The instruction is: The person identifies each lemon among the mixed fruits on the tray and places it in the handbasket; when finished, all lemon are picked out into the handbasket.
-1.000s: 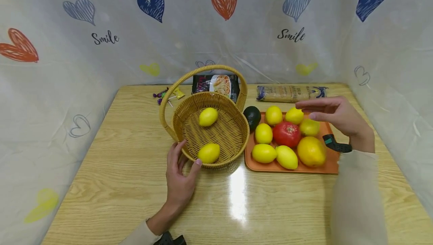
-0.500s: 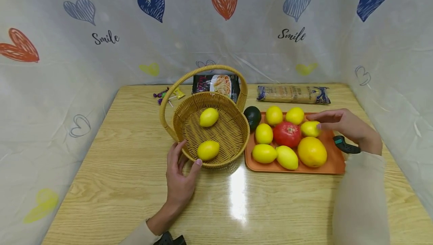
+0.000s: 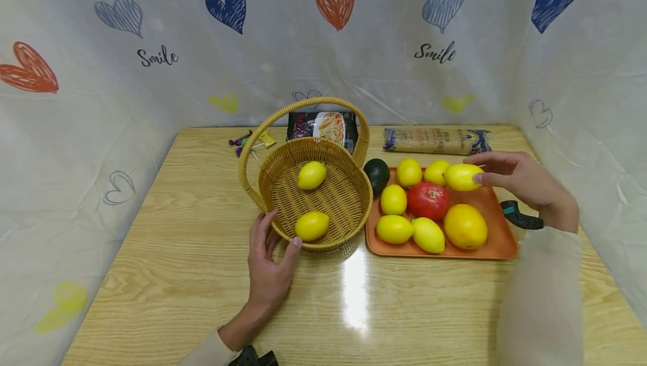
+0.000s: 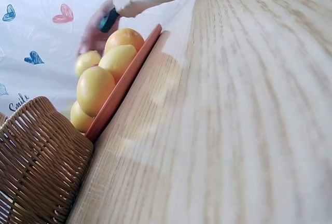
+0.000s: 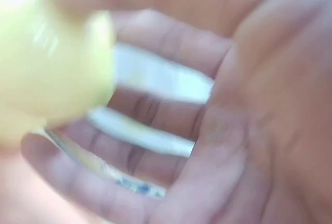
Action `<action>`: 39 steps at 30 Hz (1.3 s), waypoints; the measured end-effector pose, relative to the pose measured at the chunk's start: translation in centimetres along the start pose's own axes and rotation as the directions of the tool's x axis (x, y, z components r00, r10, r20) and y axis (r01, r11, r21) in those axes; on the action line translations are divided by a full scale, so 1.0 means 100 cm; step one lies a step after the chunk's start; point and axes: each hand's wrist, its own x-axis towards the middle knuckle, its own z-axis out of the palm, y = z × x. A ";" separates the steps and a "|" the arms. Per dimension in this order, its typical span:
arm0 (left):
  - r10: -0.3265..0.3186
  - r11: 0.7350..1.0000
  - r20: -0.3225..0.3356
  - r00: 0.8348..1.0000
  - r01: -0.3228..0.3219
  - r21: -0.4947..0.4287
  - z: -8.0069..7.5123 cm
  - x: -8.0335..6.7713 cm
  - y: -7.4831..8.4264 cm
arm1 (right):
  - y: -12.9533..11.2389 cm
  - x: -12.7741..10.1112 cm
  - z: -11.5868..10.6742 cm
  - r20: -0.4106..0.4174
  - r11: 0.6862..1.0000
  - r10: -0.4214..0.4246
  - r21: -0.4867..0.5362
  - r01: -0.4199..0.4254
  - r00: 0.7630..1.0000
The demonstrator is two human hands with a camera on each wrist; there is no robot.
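My right hand (image 3: pixel 531 181) pinches a yellow lemon (image 3: pixel 464 177) between thumb and fingers, raised over the back right of the orange tray (image 3: pixel 497 248). The lemon (image 5: pixel 52 73) looks blurred in the right wrist view, at the fingertips and apart from the palm. My left hand (image 3: pixel 270 276) rests at the near left rim of the round wicker basket (image 3: pixel 349 209), thumb and fingers spread along it. Inside the basket lie two lemons, one toward the back (image 3: pixel 311 175) and one near the front (image 3: pixel 311 226). The tray bears several lemons (image 3: pixel 395 229) around a red pomegranate (image 3: pixel 428 200).
A large orange-yellow fruit (image 3: pixel 465 227) sits at the tray's right. A dark avocado (image 3: pixel 377 175) lies between basket and tray. Behind are a black food packet (image 3: pixel 323 127), a long noodle pack (image 3: pixel 436 140) and candies (image 3: pixel 247 141). The basket's tall handle (image 3: pixel 313 101) arches upward.
My right hand has come down to the tray's back right lemon, taken hold of it and lifted it. The left hand and basket have stayed in place.
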 end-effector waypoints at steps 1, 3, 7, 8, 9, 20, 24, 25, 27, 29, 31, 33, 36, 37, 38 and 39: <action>0.000 1.000 0.000 1.000 0.000 0.000 0.000 0.000 0.000 | -0.008 0.002 0.003 -0.002 0.998 -0.055 0.027 0.055 0.998; 0.001 1.000 0.001 1.000 -0.001 0.000 0.000 0.000 0.000 | -0.025 0.006 0.011 0.019 0.988 -0.143 0.066 0.141 0.990; 0.004 1.000 0.001 1.000 -0.004 0.000 0.000 0.000 -0.001 | -0.060 0.022 0.041 0.137 0.961 -0.266 0.108 0.253 0.954; 0.004 1.000 0.000 1.000 -0.004 0.003 0.000 0.000 -0.001 | -0.068 0.026 0.052 0.170 0.956 -0.287 0.119 0.270 0.943; 0.005 1.000 -0.001 1.000 -0.005 0.005 0.000 0.000 -0.001 | -0.076 0.031 0.063 0.204 0.949 -0.308 0.133 0.285 0.929; -0.014 1.000 0.001 1.000 0.014 0.016 0.001 0.001 0.001 | -0.135 0.048 0.184 0.399 0.832 -0.461 -0.116 0.542 0.793; -0.022 1.000 -0.001 1.000 0.022 0.022 0.000 0.001 0.001 | -0.140 0.046 0.200 0.438 0.857 -0.432 -0.075 0.511 0.788; -0.020 1.000 -0.001 1.000 0.020 0.023 0.000 0.001 0.001 | -0.140 0.046 0.199 0.433 0.865 -0.433 -0.047 0.499 0.791; -0.015 1.000 -0.003 1.000 0.015 0.024 0.000 0.002 0.000 | -0.140 0.046 0.192 0.401 0.873 -0.450 0.007 0.488 0.798; -0.012 1.000 -0.005 1.000 0.012 0.023 0.000 0.002 0.000 | -0.136 0.047 0.176 0.348 0.889 -0.449 0.079 0.451 0.823; -0.011 1.000 -0.005 1.000 0.011 0.021 0.001 0.003 0.000 | -0.127 0.049 0.154 0.264 0.886 -0.463 0.162 0.434 0.846; -0.012 1.000 -0.006 1.000 0.013 0.018 0.001 0.003 -0.001 | -0.112 0.050 0.130 0.170 0.873 -0.460 0.266 0.409 0.872; -0.014 1.000 -0.003 1.000 0.014 0.017 0.000 0.002 -0.001 | -0.085 0.050 0.093 0.031 0.828 -0.472 0.359 0.431 0.881; -0.015 1.000 -0.002 1.000 0.015 0.018 0.000 0.001 -0.001 | -0.076 0.048 0.082 -0.004 0.821 -0.464 0.373 0.431 0.886; -0.016 1.000 -0.002 1.000 0.016 0.018 0.000 0.001 -0.001 | -0.067 0.046 0.073 -0.032 0.824 -0.448 0.374 0.426 0.894; -0.016 1.000 -0.002 1.000 0.016 0.018 -0.001 0.000 -0.001 | -0.060 0.045 0.064 -0.058 0.831 -0.429 0.367 0.418 0.902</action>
